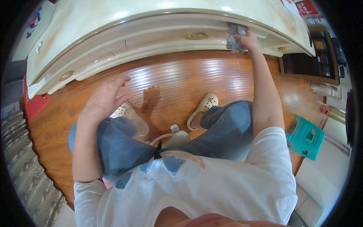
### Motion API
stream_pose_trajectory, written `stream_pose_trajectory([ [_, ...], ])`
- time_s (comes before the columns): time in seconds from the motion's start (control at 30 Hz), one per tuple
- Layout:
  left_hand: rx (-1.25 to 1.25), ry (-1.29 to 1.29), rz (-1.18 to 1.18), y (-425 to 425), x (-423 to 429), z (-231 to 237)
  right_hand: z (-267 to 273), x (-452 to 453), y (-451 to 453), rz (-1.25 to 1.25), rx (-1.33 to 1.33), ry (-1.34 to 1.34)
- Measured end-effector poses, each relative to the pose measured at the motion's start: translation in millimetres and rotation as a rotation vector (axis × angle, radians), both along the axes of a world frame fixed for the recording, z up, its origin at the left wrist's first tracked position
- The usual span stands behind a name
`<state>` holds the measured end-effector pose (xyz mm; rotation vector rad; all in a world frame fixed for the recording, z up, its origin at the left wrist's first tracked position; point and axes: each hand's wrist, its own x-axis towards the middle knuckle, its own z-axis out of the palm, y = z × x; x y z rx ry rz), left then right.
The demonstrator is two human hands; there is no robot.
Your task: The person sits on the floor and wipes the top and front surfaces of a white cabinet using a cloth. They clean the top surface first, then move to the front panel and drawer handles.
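My right hand (247, 39) grips a crumpled, patterned grey cloth (235, 38) against the front of a low cream cabinet (158, 35), to the right of the oval gold-coloured drawer handle (196, 36). The cloth hangs below the cabinet's overhanging top, and part of it is hidden by my fingers. Nothing is in my left hand (109, 95), which is held in the air above my left knee with thumb and fingers apart. Another oval handle (66, 76) lies on the cabinet front beyond that hand.
A turquoise plastic stool (307, 138) stands on the wooden floor (175, 73) at the right. A dark cabinet with a brown frame (309, 56) is beyond the cream one's right end. At left are a red mat (35, 105) and a patterned curtain (25, 159). My clog-shod feet are on the floor.
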<state>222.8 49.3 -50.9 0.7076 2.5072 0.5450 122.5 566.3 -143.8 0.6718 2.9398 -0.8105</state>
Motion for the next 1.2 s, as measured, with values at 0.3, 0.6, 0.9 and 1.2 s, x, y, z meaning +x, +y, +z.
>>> stream_pose_trajectory([
  [0.3,0.019,0.004,-0.052,10,4,2,-35,-2,-5,-0.430,0.009,0.219],
  [0.6,0.003,-0.002,-0.075,28,-2,-1,-28,10,-155,-0.106,-0.406,0.339],
  [0.9,-0.003,0.011,-0.033,13,3,0,-7,7,-81,-0.264,-0.881,0.285],
  [1.2,0.040,0.016,-0.056,11,3,3,-61,-5,-148,-0.240,-0.719,0.476],
])
